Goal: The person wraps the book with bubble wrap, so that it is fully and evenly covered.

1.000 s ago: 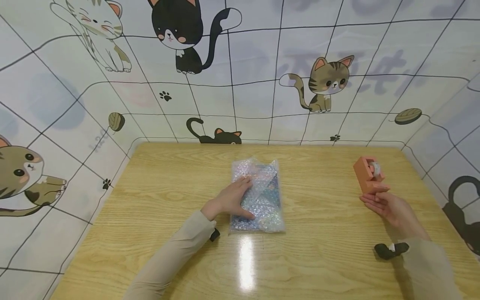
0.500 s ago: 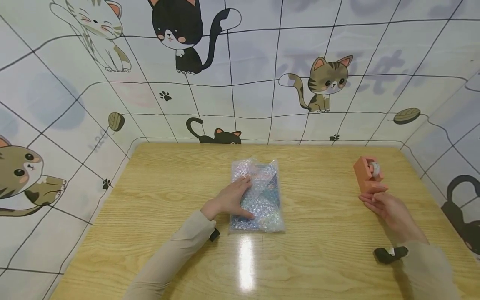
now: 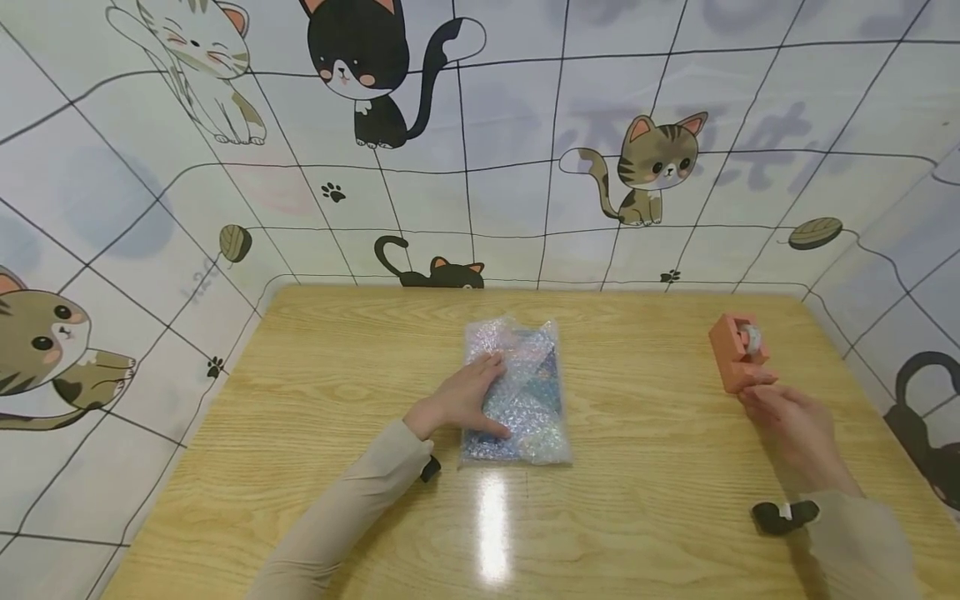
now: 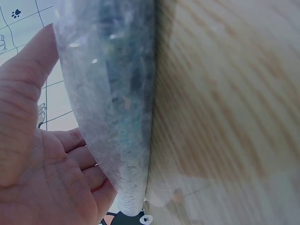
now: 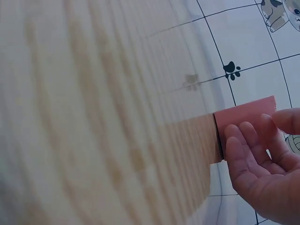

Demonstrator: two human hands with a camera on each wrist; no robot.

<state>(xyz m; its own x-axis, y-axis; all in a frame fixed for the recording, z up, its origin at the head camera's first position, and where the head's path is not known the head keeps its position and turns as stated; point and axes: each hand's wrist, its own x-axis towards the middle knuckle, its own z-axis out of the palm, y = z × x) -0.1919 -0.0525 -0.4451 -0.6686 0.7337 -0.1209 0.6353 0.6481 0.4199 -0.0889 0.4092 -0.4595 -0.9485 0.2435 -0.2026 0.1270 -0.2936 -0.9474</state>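
Note:
A flat package in clear bubble wrap [image 3: 534, 412] lies mid-table, blue and pinkish contents showing through. My left hand [image 3: 456, 400] rests on its left side, fingers spread and relaxed; the left wrist view has the wrap [image 4: 108, 89] edge-on beside the palm. At the right stands a coral-pink tape dispenser [image 3: 724, 354] with a roll of clear tape [image 3: 750, 337]. My right hand [image 3: 801, 429] is at the dispenser's near end. In the right wrist view its thumb and index fingertips meet at the dispenser's [image 5: 246, 112] end, other fingers loosely bent; the tape's free end is hidden there.
The wooden table [image 3: 360, 350] reflects a bright light strip near its front. Cat-patterned sheeting [image 3: 517, 192] walls it at the back and both sides. A black wrist strap piece [image 3: 783, 517] sits at the right cuff.
The right hand has turned from palm-up, with fingers under the dispenser's front, to fingertips drawn together at its near end. Left hand, package and dispenser stay put.

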